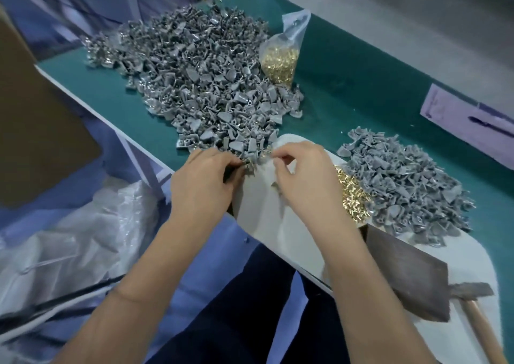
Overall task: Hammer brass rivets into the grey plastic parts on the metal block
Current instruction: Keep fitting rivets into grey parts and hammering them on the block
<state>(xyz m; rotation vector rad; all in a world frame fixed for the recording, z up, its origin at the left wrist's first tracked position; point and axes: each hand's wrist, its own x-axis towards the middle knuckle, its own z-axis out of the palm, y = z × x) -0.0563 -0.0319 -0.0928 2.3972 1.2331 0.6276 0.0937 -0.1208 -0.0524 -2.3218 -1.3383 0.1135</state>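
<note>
Basically still prepping, no hammering yet

Left hand (201,181) gripped a grey plastic part (248,161) at 12 o'clock; right hand (301,174) pinched something tiny, probably a rivet. Metal block (409,274) and hammer (472,302) sat at 4 o'clock. Seat the rivet straight first, I'd say.

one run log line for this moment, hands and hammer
left hand: holds grey plastic parts | right hand: fingers pinched, content unclear | hammer: idle by metal block

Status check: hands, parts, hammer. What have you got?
Left hand grips grey parts at the big pile's edge. Right hand pinching, contents unclear. Hammer idle beside metal block. Nothing blocking.
</note>
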